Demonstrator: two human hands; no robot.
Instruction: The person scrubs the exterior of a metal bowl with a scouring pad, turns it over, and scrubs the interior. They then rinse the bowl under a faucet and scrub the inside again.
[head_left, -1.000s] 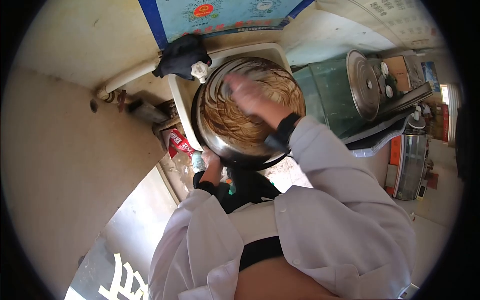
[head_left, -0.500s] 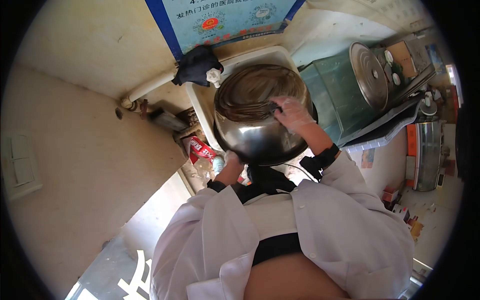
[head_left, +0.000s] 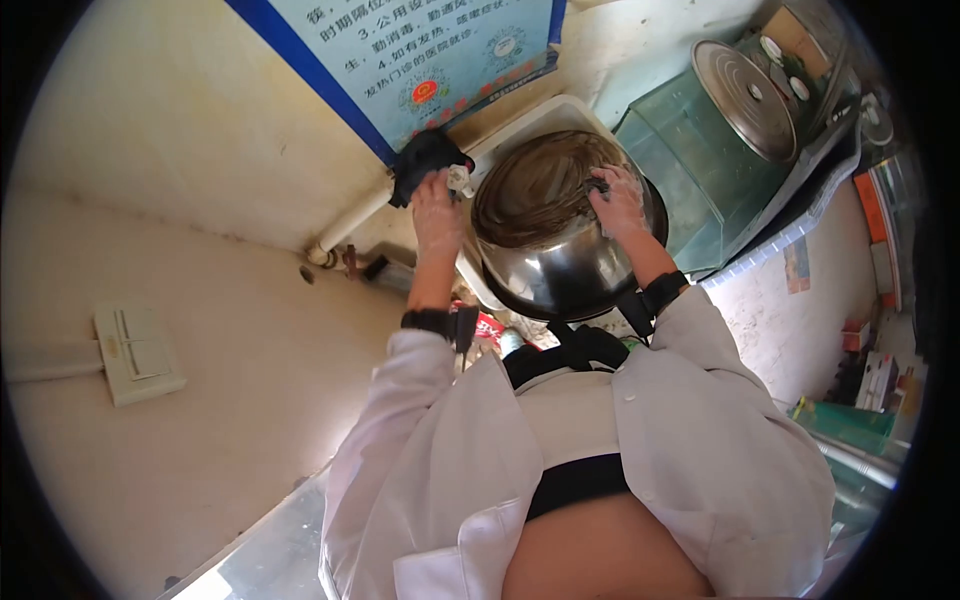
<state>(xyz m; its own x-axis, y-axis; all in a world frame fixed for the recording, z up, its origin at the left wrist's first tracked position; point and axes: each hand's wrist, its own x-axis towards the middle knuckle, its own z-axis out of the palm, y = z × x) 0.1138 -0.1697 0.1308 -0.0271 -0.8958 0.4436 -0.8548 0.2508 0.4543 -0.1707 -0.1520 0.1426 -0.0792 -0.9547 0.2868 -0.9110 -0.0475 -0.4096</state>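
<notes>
A large metal pan (head_left: 565,270) lies bottom up in a white sink (head_left: 570,106), its base smeared brown. My right hand (head_left: 620,205), in a clear glove, is closed on a small dark scrubber (head_left: 598,185) against the right side of that base. My left hand (head_left: 437,215) is raised at the sink's left edge, touching or just beside the white tap (head_left: 460,180) and the black cloth (head_left: 428,160) hanging behind it. Its fingers point up and lie near one another; whether they grip anything is hidden.
A green glass case (head_left: 690,150) stands right of the sink, with a round metal lid (head_left: 745,95) by it. A white pipe (head_left: 355,222) runs along the wall at left. Above the sink hangs a blue poster (head_left: 440,60).
My left hand has let go of the pan's near left rim and moved up to the tap. My right hand stays on the pan's base with the scrubber. The view has shifted.
</notes>
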